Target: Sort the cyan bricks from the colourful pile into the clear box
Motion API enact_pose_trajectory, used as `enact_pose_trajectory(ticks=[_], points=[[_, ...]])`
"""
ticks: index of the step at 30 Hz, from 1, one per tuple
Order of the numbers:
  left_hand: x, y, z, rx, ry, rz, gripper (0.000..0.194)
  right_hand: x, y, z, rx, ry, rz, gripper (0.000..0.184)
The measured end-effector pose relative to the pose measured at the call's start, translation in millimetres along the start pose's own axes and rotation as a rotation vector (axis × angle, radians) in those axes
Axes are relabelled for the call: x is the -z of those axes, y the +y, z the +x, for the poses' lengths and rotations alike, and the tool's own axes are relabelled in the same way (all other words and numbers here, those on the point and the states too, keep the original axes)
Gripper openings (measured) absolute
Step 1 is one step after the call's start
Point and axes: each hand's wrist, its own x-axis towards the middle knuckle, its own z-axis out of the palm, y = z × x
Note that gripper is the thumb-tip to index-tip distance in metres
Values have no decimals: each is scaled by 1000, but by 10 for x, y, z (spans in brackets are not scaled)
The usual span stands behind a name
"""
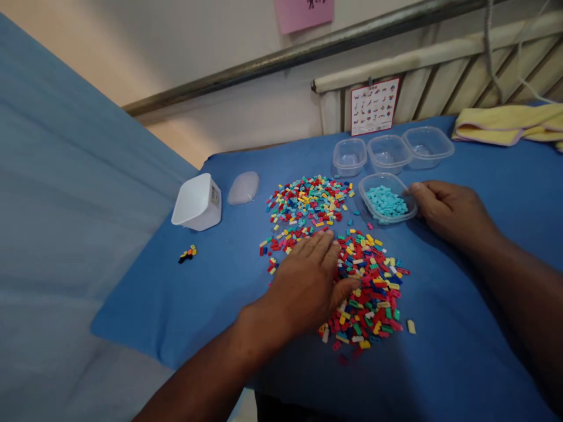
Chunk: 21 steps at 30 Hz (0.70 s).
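Observation:
My left hand (310,278) lies flat and open, palm down, on a heap of small coloured bricks (369,293) spread over the blue cloth. A second heap of mixed bricks (308,202) lies just beyond it. My right hand (448,211) rests at the right side of a clear plastic tub (367,189) filled with light blue bricks (387,202), its fingers curled against the tub's rim.
Three empty clear tubs (389,151) stand in a row behind. A white box (197,202) and a clear lid (243,187) lie at the left, with a few loose bricks (187,254) nearby. A yellow cloth (510,124) lies far right. An instruction card (373,106) leans at the back.

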Motion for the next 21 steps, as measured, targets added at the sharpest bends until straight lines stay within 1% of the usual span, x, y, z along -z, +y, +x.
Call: enact_pose_trajectory(ticks=[2,5,8,10,14,16,17,19,21], points=[[13,7,25,-24,4,-10,90,-5,-4,-7,-23,10,-6,47],[-21,-52,126,-43,39,-13,94,-10,-7,-15,-52,20,-10,46],[-98,-92,192,-51,22,-77,99,-11,-5,-18,-53,21,-15,47],[-132,-63,181,-64,-2,-139,102,-8,-6,-19,-45,20,-21,49],[-100,29,79,-196,-59,-247,101,0,-14,-20,-38,11,-58,49],[-72,12,45,-251,-46,-273,97,1,-8,-18,-52,15,-76,49],[-67,-17,38,-250,-25,-273,97,1,-1,-17,-58,16,-84,49],[-77,-96,31,-196,11,-254,99,1,20,-15,-58,15,-94,50],[-102,-161,19,-134,3,-244,103,4,36,-16,-52,13,-100,50]])
